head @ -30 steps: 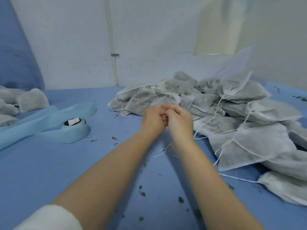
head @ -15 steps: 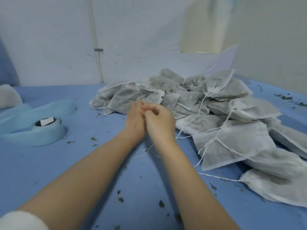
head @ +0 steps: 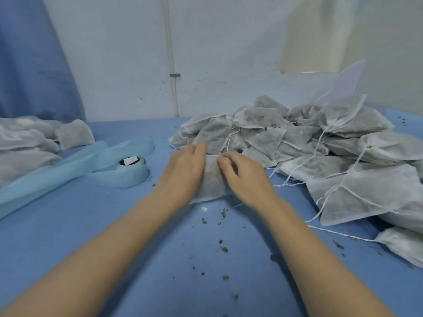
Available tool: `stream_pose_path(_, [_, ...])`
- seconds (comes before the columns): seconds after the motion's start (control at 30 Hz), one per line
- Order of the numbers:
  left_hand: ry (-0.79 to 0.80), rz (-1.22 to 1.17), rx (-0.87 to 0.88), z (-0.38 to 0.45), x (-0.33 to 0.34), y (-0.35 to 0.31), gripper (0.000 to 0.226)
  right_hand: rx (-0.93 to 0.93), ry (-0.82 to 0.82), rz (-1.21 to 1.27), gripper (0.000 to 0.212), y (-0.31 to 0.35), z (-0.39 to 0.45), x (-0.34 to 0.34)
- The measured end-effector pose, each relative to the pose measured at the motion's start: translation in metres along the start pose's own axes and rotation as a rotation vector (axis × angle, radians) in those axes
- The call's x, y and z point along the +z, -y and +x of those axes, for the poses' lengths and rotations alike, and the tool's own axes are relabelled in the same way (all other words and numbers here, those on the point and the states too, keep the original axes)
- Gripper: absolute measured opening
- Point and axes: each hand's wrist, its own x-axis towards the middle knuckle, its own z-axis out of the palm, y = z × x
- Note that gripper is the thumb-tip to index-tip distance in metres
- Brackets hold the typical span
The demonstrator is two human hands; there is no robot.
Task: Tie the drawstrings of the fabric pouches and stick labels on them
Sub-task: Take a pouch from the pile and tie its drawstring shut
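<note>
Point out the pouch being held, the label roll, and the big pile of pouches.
held pouch (head: 211, 181): head view, on its grey body between the two hands.
label roll (head: 121, 176): head view, on the roll's light blue outer wall.
pile of pouches (head: 270, 138): head view, on a pouch at the pile's middle.

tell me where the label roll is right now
In the head view the label roll lies on the blue table, left of the left hand.

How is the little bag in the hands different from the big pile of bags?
The bag lies alone on the blue table, held between the left hand and the right hand; the pile sits heaped to the right, untouched. The pile's strings trail loose; the bag's string is pinched at its top. Both are grey fabric.
</note>
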Motion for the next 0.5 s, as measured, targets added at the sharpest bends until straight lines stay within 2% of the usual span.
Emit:
stream_pose_path(0.1, [-0.019, -0.073, -0.078, -0.012, -0.011, 0.022, 0.024, 0.128, 0.021, 0.135, 0.032, 0.002, -0.002, 0.003])
stream_pose_path(0.2, [0.011, -0.155, -0.185, -0.018, -0.015, 0.038, 0.028, 0.190, 0.066, 0.213, 0.044, 0.006, -0.001, 0.008])
stream_pose_path(0.27, [0.036, -0.177, -0.212, -0.021, -0.014, 0.041, 0.031, 0.214, 0.086, 0.282, 0.040, 0.010, -0.001, 0.012])
stream_pose_path(0.33, [-0.056, -0.169, -0.127, -0.027, -0.011, 0.042, 0.034, 0.234, 0.098, 0.356, 0.031, 0.013, -0.002, 0.015])
stream_pose_path(0.4, [-0.097, -0.203, 0.026, -0.033, -0.011, 0.033, 0.055, 0.251, 0.120, 0.502, 0.030, 0.016, -0.003, 0.018])
stream_pose_path(0.5, [0.022, -0.187, 0.104, -0.035, -0.001, 0.022, 0.070, 0.308, 0.166, 0.774, 0.028, 0.018, -0.003, 0.018])
